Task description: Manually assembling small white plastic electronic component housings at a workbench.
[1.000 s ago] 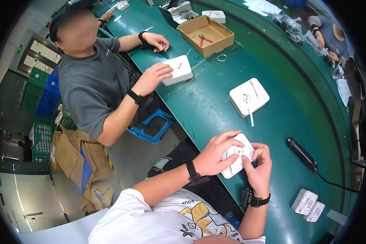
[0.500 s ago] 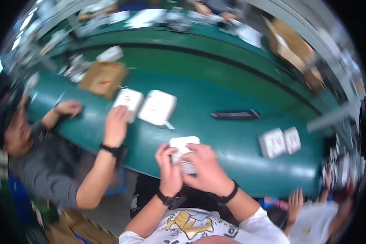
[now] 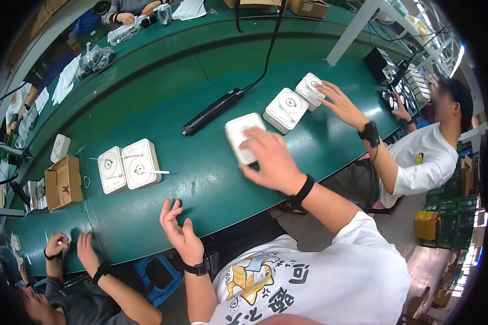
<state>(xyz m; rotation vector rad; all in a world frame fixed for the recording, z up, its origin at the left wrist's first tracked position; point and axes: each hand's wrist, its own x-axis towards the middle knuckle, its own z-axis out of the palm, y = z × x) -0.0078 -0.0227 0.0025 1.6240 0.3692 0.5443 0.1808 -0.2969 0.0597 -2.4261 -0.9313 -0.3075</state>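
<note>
My right hand (image 3: 274, 160) reaches over a white square device (image 3: 235, 130) with rounded corners; its fingers lie across the top and the thumb is by the near edge. The hand covers much of the device's face. My left hand (image 3: 180, 230) is held near the table's front edge, palm up, fingers loosely apart, with nothing in it. Beyond the device lies a black corded electric screwdriver (image 3: 212, 112). To the right are two similar white devices, a nearer one (image 3: 287, 108) and a farther one (image 3: 310, 91), each bearing a round disc and a small arm.
A co-worker's hand (image 3: 341, 105) touches the farther device on the right. Two more white devices (image 3: 111, 170) sit at left, one with a white strip sticking out. Beyond them is an open cardboard box (image 3: 63, 184). Another person's hands (image 3: 87, 249) rest on the green table (image 3: 200, 179) at far left.
My view has turned to the right. My hands were together on the white device; the left has come away and the right has carried the device toward the pair on the right.
</note>
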